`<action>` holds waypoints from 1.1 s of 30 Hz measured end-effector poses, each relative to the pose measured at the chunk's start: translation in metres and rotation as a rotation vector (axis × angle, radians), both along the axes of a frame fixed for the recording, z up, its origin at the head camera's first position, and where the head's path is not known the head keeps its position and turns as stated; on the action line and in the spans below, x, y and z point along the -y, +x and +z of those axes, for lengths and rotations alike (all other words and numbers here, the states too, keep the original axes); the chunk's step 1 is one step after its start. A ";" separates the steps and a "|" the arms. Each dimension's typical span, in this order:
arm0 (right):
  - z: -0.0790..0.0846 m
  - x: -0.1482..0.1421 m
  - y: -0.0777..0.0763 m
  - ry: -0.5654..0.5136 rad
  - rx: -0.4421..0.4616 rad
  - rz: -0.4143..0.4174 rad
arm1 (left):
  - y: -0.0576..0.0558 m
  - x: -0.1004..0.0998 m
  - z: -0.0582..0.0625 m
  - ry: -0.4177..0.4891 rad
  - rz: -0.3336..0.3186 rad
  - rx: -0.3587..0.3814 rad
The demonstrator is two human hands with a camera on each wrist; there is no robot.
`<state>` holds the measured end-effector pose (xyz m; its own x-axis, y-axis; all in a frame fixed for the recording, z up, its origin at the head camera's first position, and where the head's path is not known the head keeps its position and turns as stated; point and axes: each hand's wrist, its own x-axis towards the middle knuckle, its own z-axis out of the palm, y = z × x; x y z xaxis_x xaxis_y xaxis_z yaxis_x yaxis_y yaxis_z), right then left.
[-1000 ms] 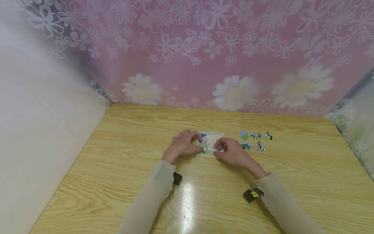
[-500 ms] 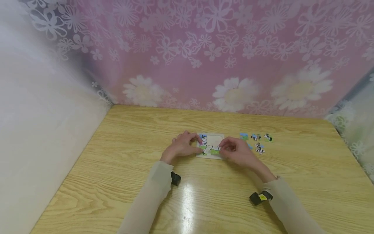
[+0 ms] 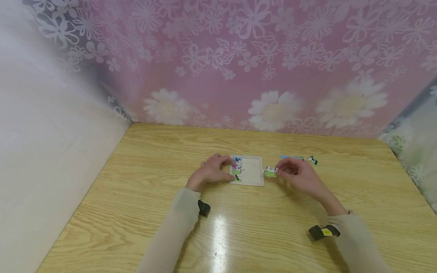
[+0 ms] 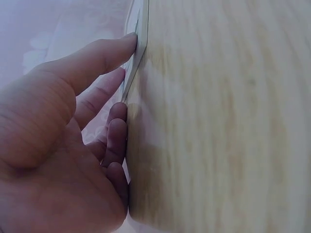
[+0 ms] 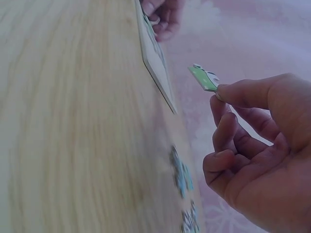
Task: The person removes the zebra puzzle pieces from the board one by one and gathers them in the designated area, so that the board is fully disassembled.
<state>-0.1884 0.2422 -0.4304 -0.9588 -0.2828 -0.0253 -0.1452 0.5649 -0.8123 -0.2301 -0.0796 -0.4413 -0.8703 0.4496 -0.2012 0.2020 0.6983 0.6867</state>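
Note:
A small square puzzle tray (image 3: 252, 184) lies on the table, with zebra-printed pieces (image 3: 237, 168) set along its left side and bare board to the right of them. My left hand (image 3: 215, 169) rests at that left side, thumb and index fingertips pressing on the pieces; its other fingers touch the tabletop in the left wrist view. Between thumb and index finger, my right hand (image 3: 300, 176) pinches a green and white puzzle piece (image 5: 204, 78). This piece is held up off the table, just right of the tray.
Loose puzzle pieces lie right of the tray, including a black-and-white one (image 3: 313, 160); my right hand partly covers this group in the head view. The wooden table (image 3: 136, 227) meets a pink flowered curtain (image 3: 218, 76) at the back. A white sheet (image 3: 61, 151) hangs at left.
My right hand has drawn the green and white piece out of the tray and moved right with it, baring more of the board. My left hand has stayed in place.

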 end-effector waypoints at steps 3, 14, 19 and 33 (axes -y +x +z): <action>0.003 -0.011 0.002 -0.008 -0.003 -0.016 | 0.000 0.000 0.001 0.004 0.004 0.003; 0.004 -0.046 0.010 0.029 -0.045 -0.104 | -0.001 -0.001 -0.001 -0.002 0.019 0.010; 0.002 -0.060 0.014 0.028 -0.068 -0.120 | -0.001 -0.001 -0.003 0.001 0.024 0.013; -0.003 -0.095 0.021 0.063 -0.077 -0.197 | -0.001 -0.002 -0.004 -0.005 0.037 0.013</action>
<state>-0.1674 0.3374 -0.4336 -0.9952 -0.0896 0.0382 -0.0868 0.6380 -0.7652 -0.2314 -0.0773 -0.4455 -0.8837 0.4161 -0.2141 0.1674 0.7083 0.6857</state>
